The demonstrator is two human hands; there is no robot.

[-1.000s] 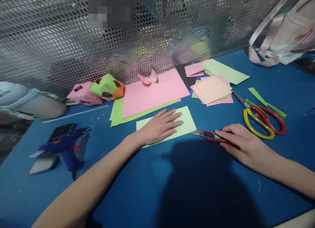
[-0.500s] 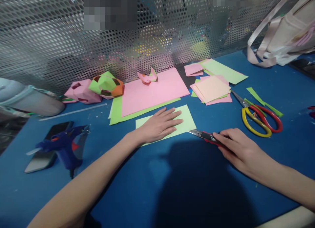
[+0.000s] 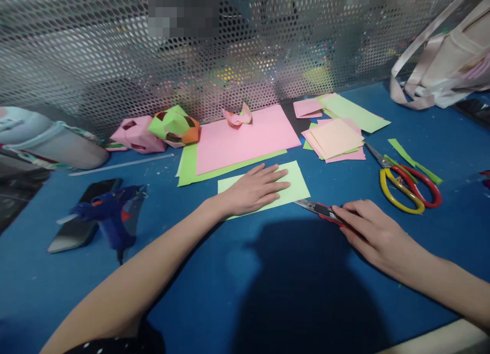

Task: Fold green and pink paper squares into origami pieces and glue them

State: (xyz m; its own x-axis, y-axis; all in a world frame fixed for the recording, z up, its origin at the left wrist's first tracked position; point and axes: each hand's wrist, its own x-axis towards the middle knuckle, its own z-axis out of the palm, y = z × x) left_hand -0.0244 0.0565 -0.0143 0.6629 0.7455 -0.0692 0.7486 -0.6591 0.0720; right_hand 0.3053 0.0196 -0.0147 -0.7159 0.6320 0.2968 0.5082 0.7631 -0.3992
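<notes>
A pale green sheet of paper (image 3: 299,179) lies on the blue table, and my left hand (image 3: 255,190) rests flat on it with fingers spread. My right hand (image 3: 369,230) is closed round a red and black utility knife (image 3: 324,211). The knife's blade points left, its tip at the sheet's lower edge near the right corner; whether it is under the paper I cannot make out. Behind the sheet lie a large pink sheet (image 3: 248,140) and a green sheet (image 3: 187,165) under it. A pile of cream and pink paper squares (image 3: 333,140) sits to the right.
Scissors (image 3: 406,183) with red and yellow handles lie right, beside green strips (image 3: 401,151). Left are a blue glue gun (image 3: 111,219), a phone (image 3: 72,236) and a white glue stick (image 3: 122,164). Folded paper shapes (image 3: 174,125) stand by a perforated metal screen (image 3: 184,78).
The whole view has shifted slightly, with things at left appearing further right. The knife's tip sits slightly further left against the paper's edge. Both hands keep their hold.
</notes>
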